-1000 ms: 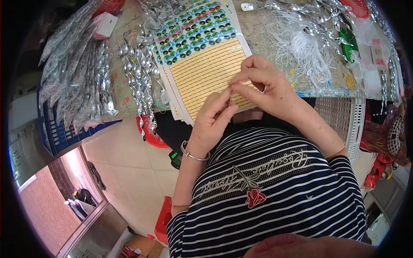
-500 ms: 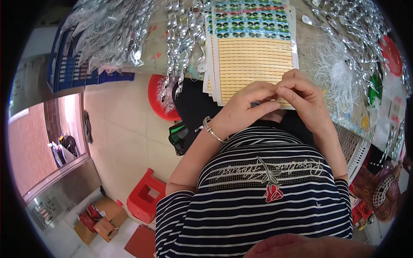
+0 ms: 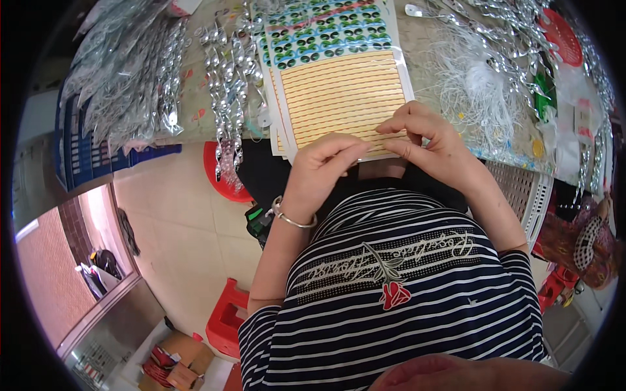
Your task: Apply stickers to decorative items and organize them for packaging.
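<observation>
My left hand (image 3: 326, 166) is closed in a pinch at the front edge of a stack of sticker sheets (image 3: 342, 98). My right hand (image 3: 430, 143) reaches in over the sheets' near right corner, its thumb and forefinger bent together. The two sets of fingertips almost meet, and anything between them is too small to make out. Rows of green and black oval eye stickers cover the far part of the top sheet. Its near part is yellow-orange with thin dark red wavy lines.
Silver twisted strands (image 3: 228, 85) hang over the table edge left of the sheets. Farther left, bagged silver strands fill a blue crate (image 3: 81, 146). White thread bundles (image 3: 479, 98) lie at right, near a red basket (image 3: 561, 36). Below are a red basin (image 3: 212, 173) and a red stool (image 3: 225, 319).
The view has shifted, so the table and sheets sit farther left. My fingertips have drawn a little apart, and the right fingers have spread slightly.
</observation>
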